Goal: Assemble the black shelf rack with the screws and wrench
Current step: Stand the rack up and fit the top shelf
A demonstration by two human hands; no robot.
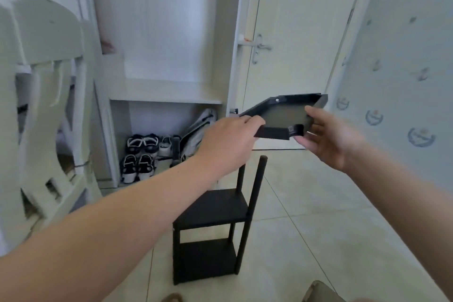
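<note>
The shelf panel [282, 115] you hold is black, its inner face showing a duller grey-olive. Below you, the rack [210, 206] is black throughout, shelves and posts alike. The floor [331, 203] is pale cream tile crossed by thin dark grout lines. The door [294, 32] ahead of you is off-white with a silver handle [259, 48]. On your right, the wallpaper [404, 44] is pale blue-grey, dotted with round, darker crest motifs. The chair [49, 56] on your left is white. The sandals [137, 167] are black and white, and the bag [199, 125] is grey.
</note>
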